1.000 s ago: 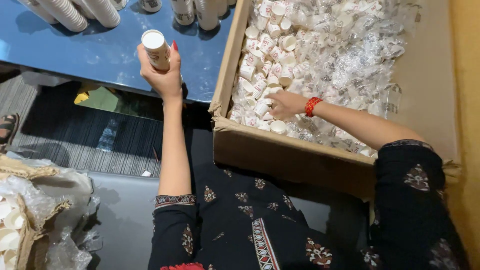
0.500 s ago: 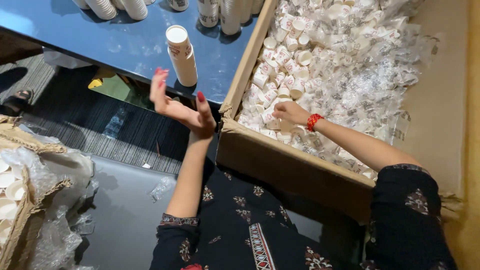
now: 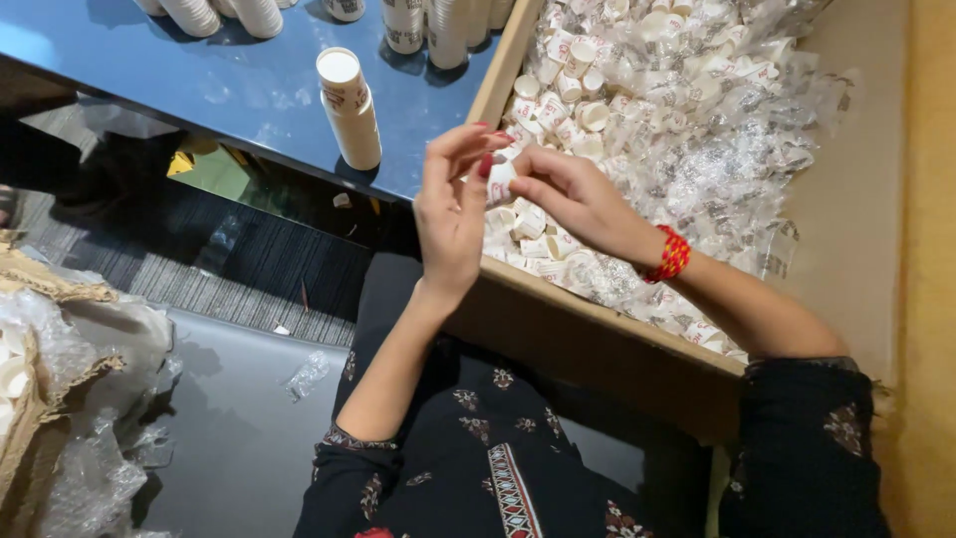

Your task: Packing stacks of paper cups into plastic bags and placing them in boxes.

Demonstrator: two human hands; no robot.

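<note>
A big cardboard box (image 3: 597,344) on my lap side holds several small white paper cups (image 3: 637,90) mixed with clear plastic wrap. Over its near left corner both hands meet. My right hand (image 3: 578,199), with a red bracelet at the wrist, pinches one small paper cup (image 3: 501,177). My left hand (image 3: 453,214) has its fingers at the same cup from the left. A stack of nested cups (image 3: 349,108) stands upright on the blue table (image 3: 199,90), apart from both hands.
More cup stacks (image 3: 428,25) line the table's far edge. At the lower left sits a torn cardboard box with plastic wrap (image 3: 60,399). A scrap of clear plastic (image 3: 307,376) lies on the grey surface by my knee. Dark striped floor shows under the table.
My left hand let go of the cup stack on the blue table and came back to the box. My right hand lifted one cup out, and both hands now meet on it.
</note>
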